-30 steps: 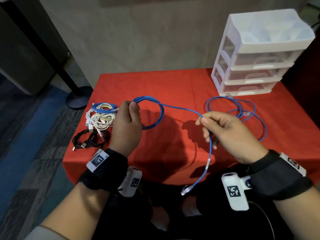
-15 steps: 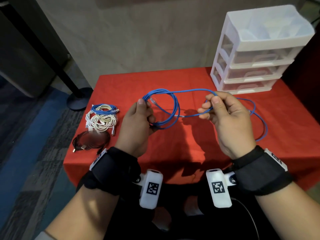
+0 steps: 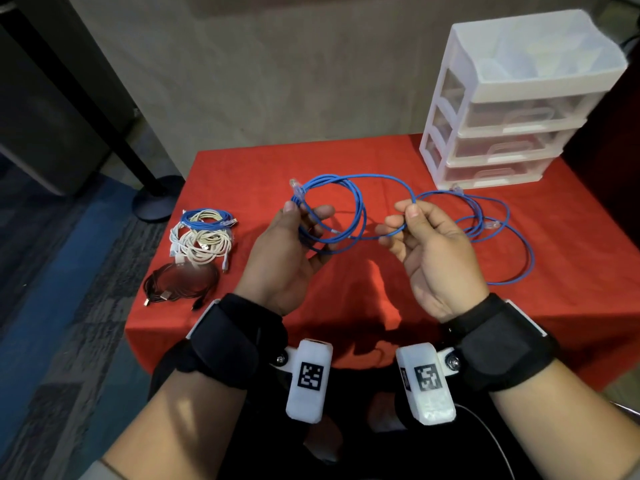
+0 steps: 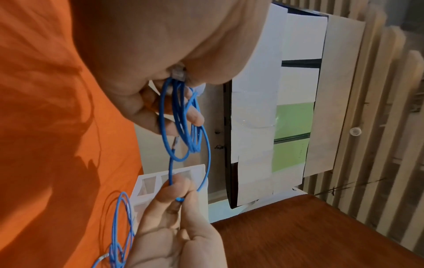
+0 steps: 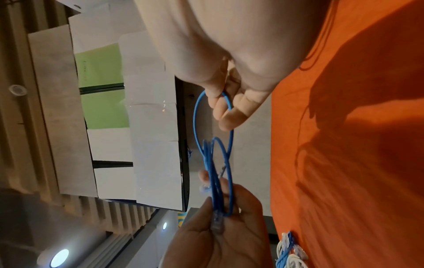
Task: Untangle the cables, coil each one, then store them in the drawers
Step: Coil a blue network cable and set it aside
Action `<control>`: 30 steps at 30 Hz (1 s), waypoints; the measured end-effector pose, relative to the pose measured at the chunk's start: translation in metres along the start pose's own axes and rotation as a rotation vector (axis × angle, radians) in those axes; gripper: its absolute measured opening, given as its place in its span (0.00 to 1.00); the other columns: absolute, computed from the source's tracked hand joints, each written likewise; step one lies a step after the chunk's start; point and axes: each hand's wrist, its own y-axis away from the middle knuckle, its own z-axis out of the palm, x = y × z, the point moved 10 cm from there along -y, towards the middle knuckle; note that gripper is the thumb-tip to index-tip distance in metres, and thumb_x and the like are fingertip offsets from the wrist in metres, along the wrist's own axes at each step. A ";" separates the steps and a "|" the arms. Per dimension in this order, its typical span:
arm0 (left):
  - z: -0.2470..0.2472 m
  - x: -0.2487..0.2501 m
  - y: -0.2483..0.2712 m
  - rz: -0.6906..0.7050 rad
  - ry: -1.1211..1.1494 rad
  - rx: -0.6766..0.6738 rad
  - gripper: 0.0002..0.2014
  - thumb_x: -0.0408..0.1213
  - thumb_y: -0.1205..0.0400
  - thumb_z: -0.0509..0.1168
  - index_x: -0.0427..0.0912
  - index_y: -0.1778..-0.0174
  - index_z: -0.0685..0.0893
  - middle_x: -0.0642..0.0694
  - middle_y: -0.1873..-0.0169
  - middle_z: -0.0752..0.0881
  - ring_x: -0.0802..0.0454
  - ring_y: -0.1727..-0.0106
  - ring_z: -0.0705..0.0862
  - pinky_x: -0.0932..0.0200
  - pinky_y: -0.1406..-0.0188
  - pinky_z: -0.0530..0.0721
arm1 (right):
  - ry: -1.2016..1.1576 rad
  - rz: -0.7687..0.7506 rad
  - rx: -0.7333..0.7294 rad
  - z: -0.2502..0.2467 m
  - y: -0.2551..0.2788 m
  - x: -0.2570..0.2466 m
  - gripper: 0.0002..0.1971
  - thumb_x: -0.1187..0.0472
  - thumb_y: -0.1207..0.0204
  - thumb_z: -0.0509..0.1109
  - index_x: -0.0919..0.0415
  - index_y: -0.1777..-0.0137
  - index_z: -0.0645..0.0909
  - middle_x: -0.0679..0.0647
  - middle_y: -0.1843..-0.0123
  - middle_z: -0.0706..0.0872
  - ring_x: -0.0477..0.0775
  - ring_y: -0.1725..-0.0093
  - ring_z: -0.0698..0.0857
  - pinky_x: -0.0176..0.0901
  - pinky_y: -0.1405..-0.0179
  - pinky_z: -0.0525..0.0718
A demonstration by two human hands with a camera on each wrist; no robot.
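Observation:
A blue network cable [image 3: 360,209] is held above the red table. My left hand [image 3: 301,220] grips a coil of about two loops with the clear plug sticking up past the thumb; the same hand [image 4: 181,94] and coil [image 4: 183,127] show in the left wrist view. My right hand [image 3: 403,220] pinches the free run of the cable between thumb and fingers, as the right wrist view shows: right hand [image 5: 222,101], blue cable [image 5: 213,163]. Beyond the right hand the cable trails in loose loops [image 3: 485,223] on the cloth. A white drawer unit [image 3: 512,109] stands at the back right, drawers closed.
At the table's left lie a blue-and-cream coiled bundle [image 3: 204,220], a white coiled cable [image 3: 201,247] and a black coiled cable [image 3: 180,282]. The red cloth [image 3: 242,168] ends just left of them. A black stand base [image 3: 156,199] sits on the floor beyond.
The dangling plug end has been brought up into the left hand's coil, adding a loop. The right hand has slid along the cable toward the loose loops and now sits slightly lower.

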 end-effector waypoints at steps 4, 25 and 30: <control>-0.004 -0.007 -0.001 -0.035 0.053 0.006 0.14 0.48 0.08 0.53 0.49 0.53 0.80 0.54 0.64 0.88 0.58 0.62 0.84 0.52 0.49 0.82 | -0.057 0.049 -0.008 0.004 0.001 0.007 0.09 0.66 0.11 0.60 0.64 0.47 0.82 0.58 0.60 0.88 0.56 0.58 0.91 0.43 0.58 0.91; 0.019 0.006 0.016 0.116 -0.562 -0.247 0.14 0.38 0.07 0.52 0.38 0.55 0.76 0.53 0.77 0.66 0.57 0.77 0.63 0.51 0.68 0.65 | 1.500 -0.905 -0.597 0.111 0.035 -0.042 0.08 0.48 0.18 0.70 0.45 0.46 0.90 0.41 0.57 0.89 0.54 0.51 0.84 0.58 0.51 0.80; 0.011 -0.011 0.031 -0.060 -0.510 -0.350 0.17 0.41 0.07 0.52 0.36 0.54 0.79 0.47 0.74 0.61 0.54 0.78 0.61 0.56 0.73 0.75 | 1.342 -0.797 -0.372 0.080 -0.003 -0.103 0.04 0.51 0.20 0.75 0.48 0.52 0.91 0.45 0.60 0.90 0.52 0.53 0.83 0.46 0.47 0.80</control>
